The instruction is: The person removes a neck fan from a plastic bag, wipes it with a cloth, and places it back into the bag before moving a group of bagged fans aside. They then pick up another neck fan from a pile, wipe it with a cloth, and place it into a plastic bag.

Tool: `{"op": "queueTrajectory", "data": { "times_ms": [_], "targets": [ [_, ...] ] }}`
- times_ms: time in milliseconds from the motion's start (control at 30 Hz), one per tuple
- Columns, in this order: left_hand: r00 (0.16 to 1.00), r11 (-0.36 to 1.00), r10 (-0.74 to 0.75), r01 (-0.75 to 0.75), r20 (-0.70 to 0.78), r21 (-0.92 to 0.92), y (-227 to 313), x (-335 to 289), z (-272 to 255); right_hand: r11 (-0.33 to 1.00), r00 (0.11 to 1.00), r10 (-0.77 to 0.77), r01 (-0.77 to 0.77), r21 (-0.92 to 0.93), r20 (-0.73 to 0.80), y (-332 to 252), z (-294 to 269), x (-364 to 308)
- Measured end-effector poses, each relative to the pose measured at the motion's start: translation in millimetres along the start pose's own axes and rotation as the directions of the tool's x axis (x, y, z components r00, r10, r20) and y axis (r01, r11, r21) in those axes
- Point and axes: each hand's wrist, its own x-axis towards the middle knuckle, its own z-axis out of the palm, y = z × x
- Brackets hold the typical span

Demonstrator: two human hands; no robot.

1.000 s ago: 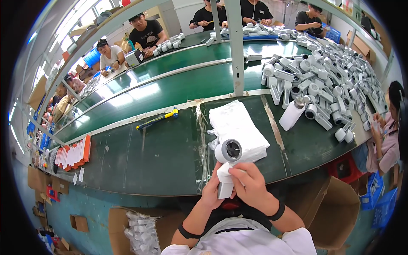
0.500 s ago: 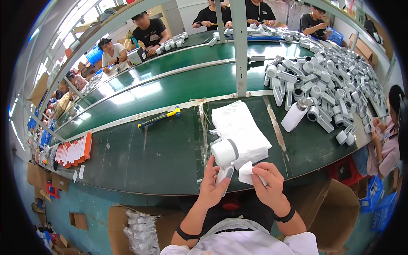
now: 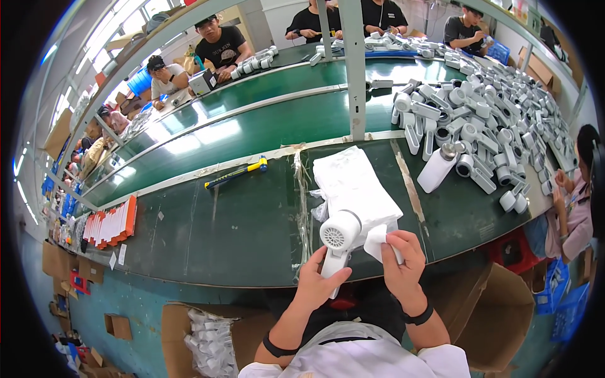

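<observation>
My left hand [image 3: 315, 280] is wrapped round the handle of a white hair dryer [image 3: 341, 232]. Its round, grilled end is turned up toward me, and a grey ring runs round the far side of its head. In my right hand [image 3: 404, 259] a small folded white cloth [image 3: 375, 242] is pinched between thumb and fingers, just to the right of the dryer and apart from it. Behind both hands lies a stack of thin white sheets or bags [image 3: 354, 176] on the dark green table [image 3: 239, 246].
A white bottle [image 3: 437, 171] with a metal top stands beside a big pile of white and grey dryers [image 3: 479, 120]. A yellow-and-black hammer [image 3: 236, 172] and orange-and-white cartons [image 3: 112, 222] lie leftward. Cardboard boxes [image 3: 173, 337] flank me. A co-worker [image 3: 570, 208] sits at right.
My left hand has turned the dryer, bringing its grille into view, and its head sits slightly further right. My right hand has moved a little right and up with the cloth.
</observation>
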Motion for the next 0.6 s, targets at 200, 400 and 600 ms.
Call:
{"op": "queueTrajectory", "data": {
  "times_ms": [200, 400, 600],
  "targets": [
    [0.989, 0.941, -0.137, 0.148, 0.056, -0.303, 3, 2, -2, 0.999, 1.0, 0.006, -0.006, 0.045, 0.005, 0, -1, 0],
    [0.954, 0.831, -0.184, 0.28, 0.238, -0.481, 7, 2, -8, 0.997, 0.995, 0.014, -0.022, 0.077, 0.094, -11, 3, 7],
    [0.945, 0.833, -0.175, 0.292, 0.278, -0.47, 3, 1, -4, 0.92, 0.883, -0.371, 0.392, -0.017, 0.288, -17, 14, 29]
  ]
}}
